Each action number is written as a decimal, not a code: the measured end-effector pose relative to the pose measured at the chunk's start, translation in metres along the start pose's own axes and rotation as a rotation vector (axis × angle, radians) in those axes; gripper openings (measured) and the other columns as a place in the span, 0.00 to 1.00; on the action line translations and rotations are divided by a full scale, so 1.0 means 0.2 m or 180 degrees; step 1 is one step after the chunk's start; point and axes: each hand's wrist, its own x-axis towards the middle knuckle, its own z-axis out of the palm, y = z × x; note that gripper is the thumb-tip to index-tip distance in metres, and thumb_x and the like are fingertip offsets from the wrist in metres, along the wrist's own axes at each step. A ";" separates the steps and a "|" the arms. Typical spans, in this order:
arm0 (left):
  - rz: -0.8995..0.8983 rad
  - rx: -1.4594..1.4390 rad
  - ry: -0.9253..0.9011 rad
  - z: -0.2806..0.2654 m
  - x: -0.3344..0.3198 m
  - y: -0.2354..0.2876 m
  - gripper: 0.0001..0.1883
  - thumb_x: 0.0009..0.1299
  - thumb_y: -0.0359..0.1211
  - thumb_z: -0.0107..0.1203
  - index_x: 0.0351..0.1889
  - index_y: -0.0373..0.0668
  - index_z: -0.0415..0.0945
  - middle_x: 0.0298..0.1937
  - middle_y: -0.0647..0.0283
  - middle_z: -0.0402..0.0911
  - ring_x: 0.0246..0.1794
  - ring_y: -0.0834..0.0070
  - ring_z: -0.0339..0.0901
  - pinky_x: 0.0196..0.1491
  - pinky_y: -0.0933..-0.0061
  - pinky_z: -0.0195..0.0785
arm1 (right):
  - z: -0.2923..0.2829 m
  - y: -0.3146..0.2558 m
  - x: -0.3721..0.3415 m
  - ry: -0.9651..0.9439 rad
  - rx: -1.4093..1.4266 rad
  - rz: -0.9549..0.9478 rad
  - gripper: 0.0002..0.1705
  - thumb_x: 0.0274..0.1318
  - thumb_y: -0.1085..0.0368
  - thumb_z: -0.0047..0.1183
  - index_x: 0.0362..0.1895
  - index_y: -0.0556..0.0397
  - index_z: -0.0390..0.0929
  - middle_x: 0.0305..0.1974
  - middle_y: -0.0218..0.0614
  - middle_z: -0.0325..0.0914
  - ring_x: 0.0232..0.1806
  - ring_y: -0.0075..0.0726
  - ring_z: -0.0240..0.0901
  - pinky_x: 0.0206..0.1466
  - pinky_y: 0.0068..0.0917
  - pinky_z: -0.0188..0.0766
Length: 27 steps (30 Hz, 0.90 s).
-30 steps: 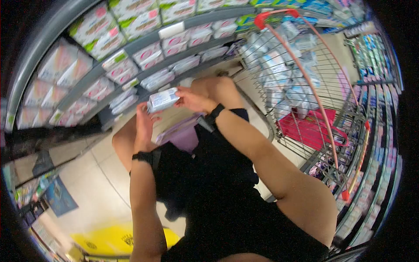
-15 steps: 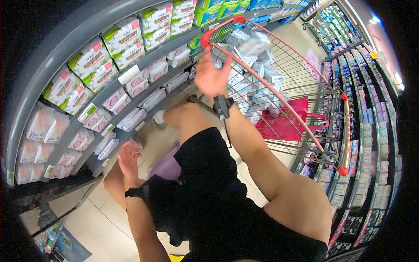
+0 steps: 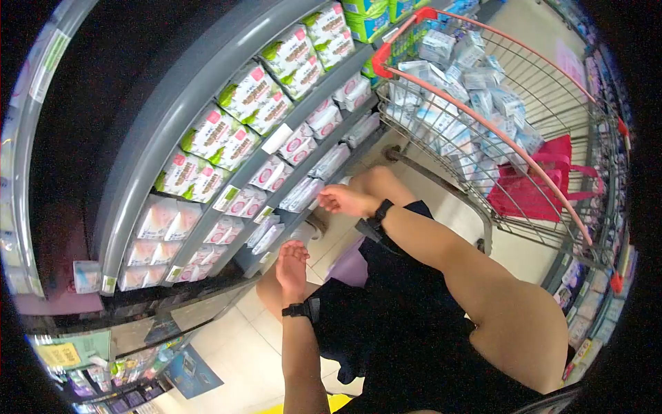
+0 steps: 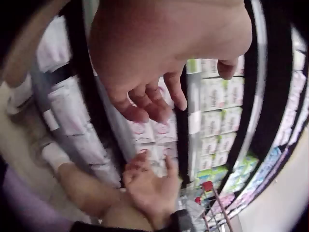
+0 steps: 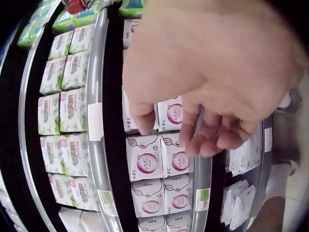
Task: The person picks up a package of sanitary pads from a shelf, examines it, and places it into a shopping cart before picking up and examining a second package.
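My right hand, fingers loosely curled and holding nothing, hovers in front of the low shelf's flat white packs. In the right wrist view it overlaps white packs with pink circles. Lower left of it, my left hand is raised with bent, relaxed fingers and nothing in its grasp. Beside that hand, more thin packs stand on the bottom shelf. Many white and light-blue packs lie heaped in the shopping cart on the right.
Green-and-white packs line the upper shelf. A pink bag sits in the cart's near end. Bent legs and a lilac item are between the arms. Another stocked shelf runs along the right.
One second ago both hands held a white pack. Half a second ago the right hand was beside the cart, with a blurred pack above the heap. Now it is back near the shelf, empty.
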 end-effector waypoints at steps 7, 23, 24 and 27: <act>0.1244 0.1475 -0.1368 0.93 -0.29 0.71 0.50 0.67 0.74 0.34 0.57 0.35 0.78 0.57 0.53 0.68 0.46 0.63 0.70 0.49 0.61 0.64 | -0.09 0.01 -0.01 -0.0049 0.0320 -0.0032 0.15 0.65 0.51 0.51 0.40 0.47 0.79 0.34 0.27 0.77 0.32 0.25 0.69 0.39 0.23 0.65; 0.3130 0.0615 -0.2061 1.60 -0.71 1.06 0.39 0.69 0.70 0.41 0.53 0.47 0.81 0.54 0.54 0.69 0.39 0.61 0.74 0.40 0.58 0.67 | -0.04 -0.01 -0.09 -0.0470 0.0273 -0.0151 0.17 0.63 0.52 0.51 0.44 0.52 0.77 0.37 0.30 0.76 0.37 0.29 0.70 0.41 0.27 0.64; 0.3103 0.0653 -0.2044 1.58 -0.72 1.06 0.39 0.69 0.70 0.41 0.53 0.47 0.81 0.54 0.54 0.70 0.39 0.61 0.75 0.40 0.58 0.67 | -0.05 -0.01 -0.10 -0.0462 0.0293 -0.0089 0.17 0.63 0.52 0.50 0.45 0.52 0.77 0.38 0.30 0.76 0.37 0.29 0.70 0.41 0.27 0.64; 0.2993 0.0813 -0.1976 1.49 -0.72 1.07 0.39 0.69 0.70 0.41 0.53 0.47 0.81 0.54 0.54 0.70 0.39 0.61 0.75 0.40 0.58 0.67 | -0.06 0.02 -0.06 -0.0378 0.0352 -0.0012 0.17 0.64 0.52 0.50 0.45 0.51 0.77 0.38 0.29 0.76 0.38 0.28 0.70 0.42 0.27 0.64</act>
